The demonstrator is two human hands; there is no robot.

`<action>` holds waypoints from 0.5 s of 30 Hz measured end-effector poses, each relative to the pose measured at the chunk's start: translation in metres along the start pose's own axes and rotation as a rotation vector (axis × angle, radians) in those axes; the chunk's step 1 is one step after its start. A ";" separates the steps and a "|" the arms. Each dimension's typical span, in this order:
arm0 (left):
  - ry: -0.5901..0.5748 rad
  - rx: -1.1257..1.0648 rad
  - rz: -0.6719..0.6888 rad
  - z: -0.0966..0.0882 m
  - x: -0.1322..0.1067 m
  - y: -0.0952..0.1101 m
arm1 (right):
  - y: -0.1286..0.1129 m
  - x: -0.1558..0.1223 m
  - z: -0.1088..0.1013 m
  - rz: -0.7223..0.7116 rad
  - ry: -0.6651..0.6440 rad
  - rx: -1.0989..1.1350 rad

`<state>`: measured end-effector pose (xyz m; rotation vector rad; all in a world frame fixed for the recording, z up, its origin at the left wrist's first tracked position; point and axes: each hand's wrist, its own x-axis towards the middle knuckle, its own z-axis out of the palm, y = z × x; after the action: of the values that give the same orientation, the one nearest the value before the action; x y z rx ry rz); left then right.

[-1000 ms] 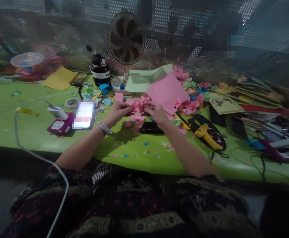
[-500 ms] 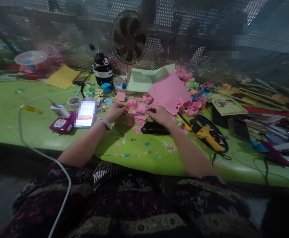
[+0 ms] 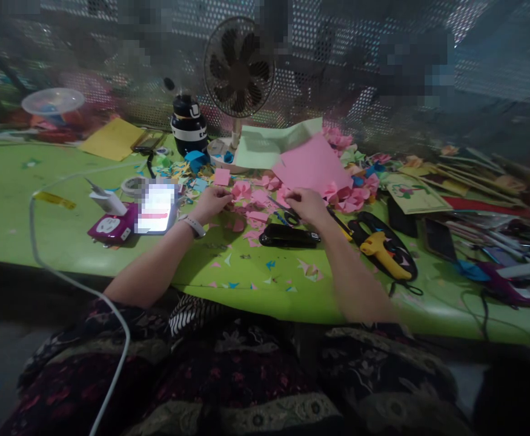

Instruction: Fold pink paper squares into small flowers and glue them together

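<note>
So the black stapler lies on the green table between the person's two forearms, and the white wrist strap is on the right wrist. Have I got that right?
Not quite: the white wrist strap is on the wrist of the left hand, not the right, as the head view shows. The black stapler does lie on the green table between the two forearms.

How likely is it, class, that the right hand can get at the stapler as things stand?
Probably yes: the stapler lies close by, on the near side of the right hand, and nothing visible covers it.
</note>
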<state>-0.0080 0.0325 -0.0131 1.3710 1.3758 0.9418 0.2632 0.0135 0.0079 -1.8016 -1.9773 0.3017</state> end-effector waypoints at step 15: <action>0.127 0.522 0.285 -0.003 -0.014 0.010 | -0.030 0.006 0.021 -0.022 -0.386 0.160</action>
<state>-0.0092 0.0197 -0.0013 1.9676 1.6228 0.8968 0.2265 0.0180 0.0039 -1.7157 -2.1503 0.8294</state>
